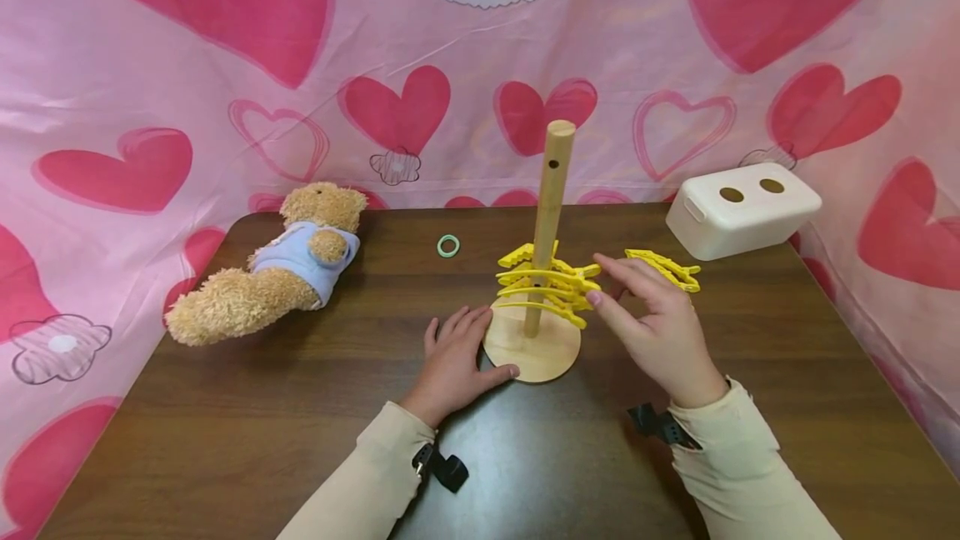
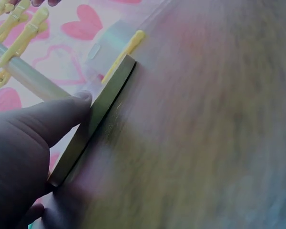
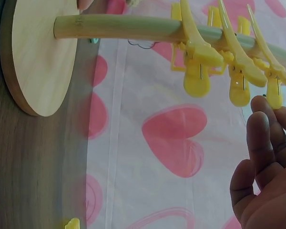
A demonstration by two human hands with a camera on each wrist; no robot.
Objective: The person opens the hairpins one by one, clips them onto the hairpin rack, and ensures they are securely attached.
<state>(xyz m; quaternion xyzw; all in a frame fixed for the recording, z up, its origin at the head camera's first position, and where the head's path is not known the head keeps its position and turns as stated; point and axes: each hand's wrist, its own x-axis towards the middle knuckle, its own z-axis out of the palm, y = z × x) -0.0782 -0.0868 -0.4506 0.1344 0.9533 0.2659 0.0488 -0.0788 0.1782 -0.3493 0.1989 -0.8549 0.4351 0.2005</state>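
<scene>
A wooden stand has an upright round post (image 1: 551,215) on a disc base (image 1: 532,352). Three yellow alligator hair clips (image 3: 195,52) are clamped across the post, one above another. My right hand (image 1: 660,323) pinches the handle end of the top clip (image 3: 274,88) between thumb and fingers, and the clip's jaws lie around the post. My left hand (image 1: 457,365) rests at the left edge of the base, its fingers fairly straight. Its thumb (image 2: 69,112) presses on the base near the front rim.
More yellow clips (image 1: 663,267) lie on the table behind my right hand. A white box (image 1: 742,215) with two round holes stands at the back right. Beyond the stand lies a green ring (image 1: 447,246). A teddy bear (image 1: 285,269) lies at the left, before a pink heart-patterned cloth (image 1: 465,48).
</scene>
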